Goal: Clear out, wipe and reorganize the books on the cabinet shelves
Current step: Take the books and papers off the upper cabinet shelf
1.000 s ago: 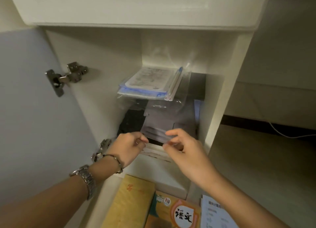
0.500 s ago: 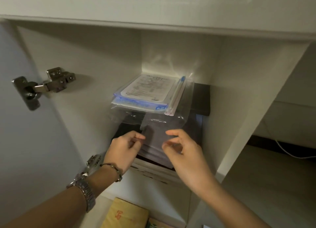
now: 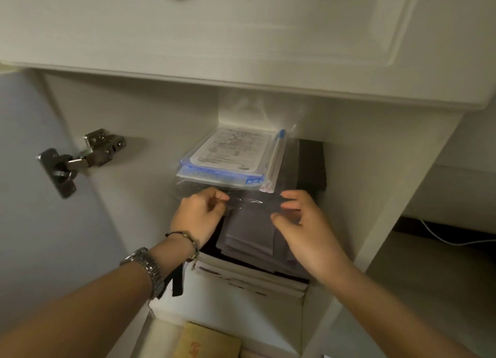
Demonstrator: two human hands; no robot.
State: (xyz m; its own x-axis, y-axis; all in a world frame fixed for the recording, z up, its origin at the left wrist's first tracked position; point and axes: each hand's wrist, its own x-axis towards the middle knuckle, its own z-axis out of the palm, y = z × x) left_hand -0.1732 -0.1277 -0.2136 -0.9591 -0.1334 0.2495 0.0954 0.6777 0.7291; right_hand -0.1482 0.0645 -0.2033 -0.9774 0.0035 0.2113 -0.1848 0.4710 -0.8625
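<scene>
A clear plastic bag (image 3: 252, 198) lies on the upper cabinet shelf, with a blue-edged packet with a printed sheet (image 3: 228, 156) inside it. My left hand (image 3: 198, 218) pinches the bag's front edge at the left. My right hand (image 3: 303, 223) pinches the same edge at the right. Under the bag lie grey folders (image 3: 249, 237) on a dark stack, which rests on white books (image 3: 249, 280). A black box (image 3: 311, 164) stands behind at the right.
The open cabinet door (image 3: 40, 196) with a metal hinge (image 3: 80, 159) is at the left. A white drawer front (image 3: 241, 35) overhangs the shelf. A yellow book (image 3: 206, 341) lies on the lower shelf. A white cable (image 3: 451, 239) runs on the floor at right.
The camera has come closer and tilted up. Both hands have moved up and farther apart along the bag's front edge, and still pinch it.
</scene>
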